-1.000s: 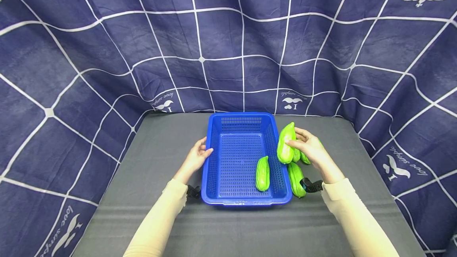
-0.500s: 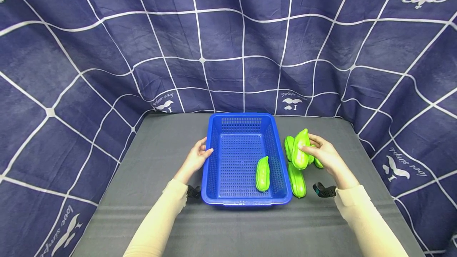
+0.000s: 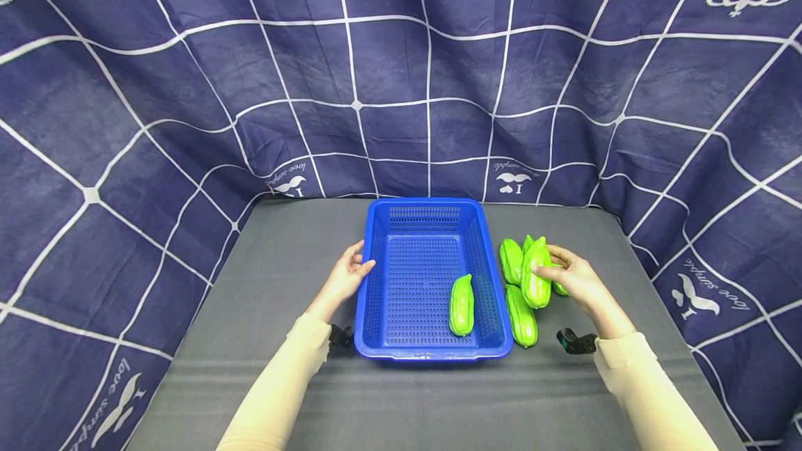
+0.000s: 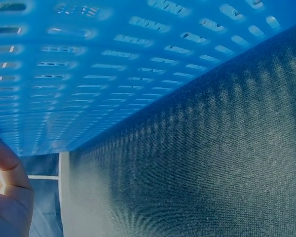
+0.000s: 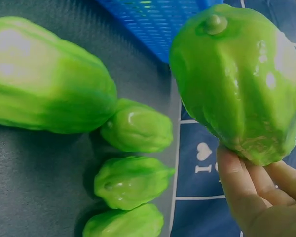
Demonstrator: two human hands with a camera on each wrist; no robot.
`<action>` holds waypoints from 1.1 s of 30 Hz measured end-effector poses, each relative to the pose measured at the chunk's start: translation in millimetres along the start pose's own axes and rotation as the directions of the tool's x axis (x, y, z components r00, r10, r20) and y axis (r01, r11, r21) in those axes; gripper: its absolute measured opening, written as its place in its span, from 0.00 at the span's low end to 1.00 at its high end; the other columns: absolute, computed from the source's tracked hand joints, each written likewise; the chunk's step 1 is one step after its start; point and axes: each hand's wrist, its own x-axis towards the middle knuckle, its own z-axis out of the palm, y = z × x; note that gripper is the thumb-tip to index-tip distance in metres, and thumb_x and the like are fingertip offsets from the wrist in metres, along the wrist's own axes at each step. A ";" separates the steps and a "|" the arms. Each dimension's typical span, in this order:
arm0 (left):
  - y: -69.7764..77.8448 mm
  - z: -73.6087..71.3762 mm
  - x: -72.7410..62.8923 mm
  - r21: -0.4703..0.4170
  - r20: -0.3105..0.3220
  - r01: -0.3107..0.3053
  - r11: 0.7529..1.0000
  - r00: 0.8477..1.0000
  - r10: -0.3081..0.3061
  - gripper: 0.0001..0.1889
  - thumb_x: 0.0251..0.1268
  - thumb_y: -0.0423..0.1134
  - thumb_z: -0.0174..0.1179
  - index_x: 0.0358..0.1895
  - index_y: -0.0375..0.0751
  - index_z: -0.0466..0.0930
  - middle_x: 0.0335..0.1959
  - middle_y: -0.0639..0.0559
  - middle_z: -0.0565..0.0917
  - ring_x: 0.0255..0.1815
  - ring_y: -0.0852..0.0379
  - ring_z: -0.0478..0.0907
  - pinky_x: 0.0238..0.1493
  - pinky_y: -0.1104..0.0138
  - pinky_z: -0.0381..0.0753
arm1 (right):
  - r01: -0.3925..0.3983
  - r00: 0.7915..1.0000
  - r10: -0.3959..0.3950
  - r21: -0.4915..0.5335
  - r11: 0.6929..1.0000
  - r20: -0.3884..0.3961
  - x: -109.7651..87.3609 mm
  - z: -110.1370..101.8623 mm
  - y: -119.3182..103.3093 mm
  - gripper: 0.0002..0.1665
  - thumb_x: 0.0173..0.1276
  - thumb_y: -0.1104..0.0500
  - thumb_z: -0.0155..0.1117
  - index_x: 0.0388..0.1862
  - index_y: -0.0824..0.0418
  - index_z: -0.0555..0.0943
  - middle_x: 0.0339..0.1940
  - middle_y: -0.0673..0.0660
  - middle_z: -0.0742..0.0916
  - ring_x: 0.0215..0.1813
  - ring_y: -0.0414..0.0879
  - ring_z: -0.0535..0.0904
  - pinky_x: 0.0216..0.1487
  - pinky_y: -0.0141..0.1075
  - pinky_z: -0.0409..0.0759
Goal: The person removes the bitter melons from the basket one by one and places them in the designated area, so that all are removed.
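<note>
A blue perforated basket [image 3: 432, 353] stands mid-table with one light-green ridged gourd [image 3: 461, 306] lying in its right side. At the basket's left rim my left hand [image 3: 343, 277] grips the edge, thumb over the rim and fingers along the outer wall. To the right of the basket, my right hand [image 3: 579, 284] pinches another ridged green gourd [image 3: 535, 284] between thumb and fingers. The right wrist view shows that held gourd [image 5: 232, 74] raised above the table, fingers on its far side. Several similar gourds [image 3: 521, 315] lie on the table around and beneath it.
The grey table [image 3: 388, 409] ends at a blue white-lined curtain [image 3: 401, 138] hanging behind and at both sides. In the right wrist view a large near gourd [image 5: 49, 74] and a row of gourds [image 5: 138, 126] lie beside the basket's wall [image 5: 153, 24].
My right hand has carried the held gourd rightward and nearer to me, away from the basket's right rim. My left hand, the basket and the gourd inside have stayed in place.
</note>
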 end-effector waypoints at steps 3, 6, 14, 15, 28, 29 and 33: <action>0.6 0.5 0.0 -0.004 0.002 0.003 1.000 1.000 -0.003 0.31 0.71 0.31 0.56 0.74 0.28 0.57 0.50 0.30 0.79 0.45 0.42 0.83 0.48 0.56 0.84 | -0.016 1.000 0.016 -0.007 1.000 0.004 -1.0 0.0 4.4 0.47 0.70 0.53 0.61 0.77 0.73 0.52 0.70 0.77 0.69 0.69 0.66 0.67 0.62 0.45 0.72; 2.5 0.8 -1.0 -0.009 0.003 0.013 1.000 1.000 -0.013 0.31 0.71 0.30 0.56 0.74 0.28 0.57 0.50 0.30 0.79 0.44 0.44 0.83 0.46 0.57 0.84 | -0.028 1.000 0.028 -0.021 0.999 0.008 -1.5 -0.2 11.3 0.48 0.70 0.54 0.62 0.77 0.74 0.51 0.70 0.78 0.68 0.69 0.68 0.67 0.63 0.48 0.72; 3.5 0.9 -1.2 0.005 0.006 0.010 1.000 1.000 -0.010 0.31 0.71 0.31 0.56 0.74 0.29 0.57 0.50 0.31 0.79 0.44 0.44 0.83 0.47 0.57 0.83 | -0.029 1.000 0.029 -0.084 0.996 -0.004 -6.1 -0.4 24.6 0.47 0.66 0.56 0.65 0.73 0.78 0.56 0.66 0.79 0.71 0.65 0.68 0.72 0.56 0.43 0.77; 3.1 0.8 -1.0 0.009 0.006 0.007 1.000 1.000 -0.007 0.31 0.71 0.31 0.56 0.74 0.28 0.57 0.50 0.31 0.79 0.44 0.44 0.83 0.47 0.56 0.83 | -0.030 1.000 0.030 -0.096 0.995 -0.001 -6.6 -0.3 26.2 0.47 0.66 0.56 0.65 0.73 0.78 0.56 0.66 0.80 0.71 0.65 0.68 0.72 0.57 0.45 0.77; -1.9 0.8 0.9 -0.004 0.003 0.007 1.000 1.000 -0.007 0.31 0.71 0.31 0.56 0.74 0.29 0.57 0.50 0.31 0.79 0.46 0.43 0.82 0.48 0.56 0.83 | -0.039 0.996 0.055 -0.204 0.978 0.074 -12.9 1.8 47.0 0.49 0.65 0.55 0.66 0.73 0.79 0.54 0.67 0.84 0.66 0.67 0.76 0.67 0.63 0.61 0.72; -1.9 0.6 1.0 -0.006 0.004 0.010 1.000 1.000 -0.010 0.31 0.72 0.31 0.56 0.74 0.29 0.56 0.50 0.31 0.79 0.46 0.43 0.82 0.48 0.56 0.83 | -0.038 0.996 0.055 -0.210 0.977 0.076 -13.2 2.3 48.8 0.49 0.65 0.55 0.67 0.73 0.79 0.54 0.67 0.84 0.67 0.66 0.76 0.67 0.62 0.60 0.73; -0.9 0.5 1.0 -0.004 0.007 0.013 1.000 1.000 -0.013 0.31 0.72 0.31 0.55 0.74 0.30 0.56 0.52 0.31 0.78 0.48 0.41 0.82 0.50 0.54 0.83 | -0.038 0.994 0.058 -0.213 0.976 0.087 -14.2 4.1 55.1 0.50 0.65 0.55 0.67 0.73 0.80 0.54 0.66 0.84 0.68 0.65 0.75 0.69 0.61 0.59 0.75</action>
